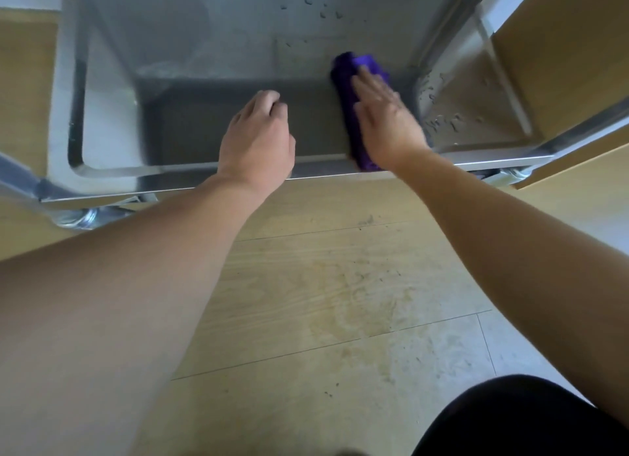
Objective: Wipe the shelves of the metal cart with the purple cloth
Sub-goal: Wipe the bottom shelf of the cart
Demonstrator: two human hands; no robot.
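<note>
The metal cart [112, 173] stands in front of me, and I look down on its lower steel shelf [218, 47]. The purple cloth [343, 91] lies folded on the right part of that shelf, reaching its front edge. My right hand [384, 115] presses flat on the cloth with the fingers stretched out. My left hand [258, 139] rests on the shelf near the front edge, left of the cloth, with its fingers curled under and nothing in them. Water drops sit on the shelf at the right and at the back.
Cart posts [76, 91] rise at the left and right corners, and a caster [76, 219] shows under the front left. Wooden floor [306, 302] lies below me. Light wooden furniture [565, 57] stands to the right of the cart.
</note>
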